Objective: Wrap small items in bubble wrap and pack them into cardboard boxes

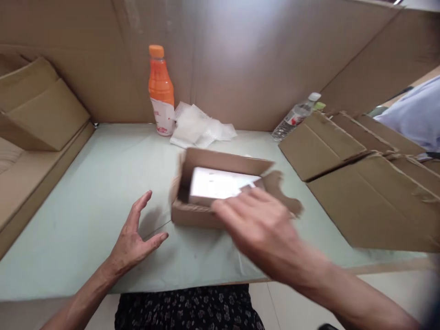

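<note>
An open cardboard box (pixel 197 217) stands on the table in front of me, its flaps up and a notched flap (pixel 282 197) out to the right. Inside lies a flat white item (pixel 213 183), too bright and blurred for its kind to show. My right hand (pixel 259 217) reaches over the box's front right edge, fingers curled down toward the white item. Motion smears those fingers, and whether they grip anything is unclear. To the left of the box, my left hand (pixel 134 243) is open, thumb and fingers apart, touching nothing.
An orange-capped drink bottle (pixel 161 91) stands behind, beside crumpled white wrapping sheets (pixel 202 126). A clear water bottle (pixel 295 117) leans at the back right near several cardboard boxes (pixel 374 201). More cardboard (pixel 48 110) lines the left. A person's pale sleeve (pixel 415 110) shows far right.
</note>
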A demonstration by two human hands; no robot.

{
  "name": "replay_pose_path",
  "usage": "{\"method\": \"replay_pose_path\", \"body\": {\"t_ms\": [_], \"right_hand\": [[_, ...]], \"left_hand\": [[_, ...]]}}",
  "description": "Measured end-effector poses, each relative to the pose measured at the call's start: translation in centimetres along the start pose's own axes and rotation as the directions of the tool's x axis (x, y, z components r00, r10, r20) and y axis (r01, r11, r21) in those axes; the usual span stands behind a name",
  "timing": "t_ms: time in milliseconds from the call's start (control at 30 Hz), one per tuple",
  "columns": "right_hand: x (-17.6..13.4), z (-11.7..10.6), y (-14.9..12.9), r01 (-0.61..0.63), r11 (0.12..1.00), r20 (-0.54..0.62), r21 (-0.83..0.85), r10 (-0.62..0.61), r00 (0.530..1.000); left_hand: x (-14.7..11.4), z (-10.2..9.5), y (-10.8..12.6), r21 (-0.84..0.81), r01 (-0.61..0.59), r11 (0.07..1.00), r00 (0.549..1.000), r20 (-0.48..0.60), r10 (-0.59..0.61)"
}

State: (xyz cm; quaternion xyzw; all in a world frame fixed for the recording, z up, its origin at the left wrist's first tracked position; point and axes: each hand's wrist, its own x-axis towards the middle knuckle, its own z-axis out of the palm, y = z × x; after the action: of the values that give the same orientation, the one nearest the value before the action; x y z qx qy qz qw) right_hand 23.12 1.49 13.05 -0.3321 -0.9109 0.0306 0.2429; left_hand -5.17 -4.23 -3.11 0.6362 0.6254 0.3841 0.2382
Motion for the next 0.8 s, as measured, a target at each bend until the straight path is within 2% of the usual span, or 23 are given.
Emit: {"method": "replay_pose_path", "body": {"t_ms": [67,100,133,167,200,233,267,300,333,367,400,467,567,633,700,800], "right_hand": [[1.4,1.2,-1.5,0.256,0.966,0.116,-0.047,-0.249,0.962],[1.5,1.2,-1.7,0.313,0.949,0.112,-0.035,-0.307,0.945],[1.2,1.0,-1.5,0.319,0.947,0.076,-0.019,-0.317,0.945],[0.5,0.7,-0.9,0.279,0.96,-0.002,-0.017,-0.279,0.96],[-0.4,0.5,0.1,0.186,0.982,-0.118,-0.024,-0.188,0.975],[-1.4,0.5,1.2,0.045,0.999,-0.248,-0.021,-0.049,0.968],[-2.5,0.8,2.4,-0.12,0.993,-0.357,0.012,0.116,0.927],[-3.6,1.5,3.6,-0.268,0.96,-0.406,0.08,0.276,0.871],[-4.6,2.6,4.6,-0.378,0.912,-0.38,0.162,0.411,0.829],[-5.5,3.9,5.4,-0.451,0.86,-0.293,0.239,0.506,0.811],[-6.3,5.5,6.0,-0.49,0.818,-0.169,0.301,0.551,0.817],[-7.3,8.5,6.5,-0.516,0.767,0.025,0.381,0.549,0.835],[-7.4,11.6,6.0,-0.549,0.721,0.093,0.424,0.568,0.818],[-7.0,12.3,5.7,-0.557,0.704,0.098,0.44,0.579,0.809],[-6.6,12.1,5.8,-0.545,0.712,0.116,0.442,0.557,0.822],[-6.0,10.0,6.7,-0.491,0.766,0.118,0.414,0.49,0.864]], "left_hand": [[-0.7,-0.6,-0.3,-0.029,0.03,0.999,0.999,-0.035,-0.031],[-1.0,-0.8,-0.5,-0.042,0.05,0.998,0.997,-0.05,-0.052],[-1.3,-0.9,-0.8,-0.052,0.074,0.996,0.995,-0.062,-0.077],[-1.6,-1.0,-1.0,-0.064,0.092,0.994,0.993,-0.073,-0.096],[-1.8,-1.1,-1.2,-0.077,0.102,0.992,0.991,-0.081,-0.108],[-2.0,-1.0,-1.3,-0.089,0.105,0.99,0.99,-0.086,-0.113],[-2.1,-0.9,-1.4,-0.094,0.102,0.99,0.989,-0.095,-0.111],[-2.1,-0.7,-1.4,-0.093,0.096,0.991,0.989,-0.105,-0.106],[-2.1,-0.5,-1.4,-0.088,0.089,0.992,0.989,-0.113,-0.099],[-2.1,-0.3,-1.5,-0.083,0.083,0.993,0.989,-0.117,-0.093],[-2.1,-0.1,-1.5,-0.074,0.079,0.994,0.989,-0.119,-0.088],[-1.8,0.0,-1.6,-0.034,0.065,0.997,0.992,-0.109,-0.068],[-1.1,-0.1,-2.0,0.089,0.045,0.995,0.996,-0.086,-0.037],[-0.4,-0.3,-2.3,0.144,0.047,0.988,0.997,-0.068,-0.038],[0.4,-0.6,-2.9,0.136,0.068,0.988,0.997,-0.05,-0.061],[1.3,-0.9,-4.1,0.07,0.085,0.994,0.995,-0.064,-0.081]]}}
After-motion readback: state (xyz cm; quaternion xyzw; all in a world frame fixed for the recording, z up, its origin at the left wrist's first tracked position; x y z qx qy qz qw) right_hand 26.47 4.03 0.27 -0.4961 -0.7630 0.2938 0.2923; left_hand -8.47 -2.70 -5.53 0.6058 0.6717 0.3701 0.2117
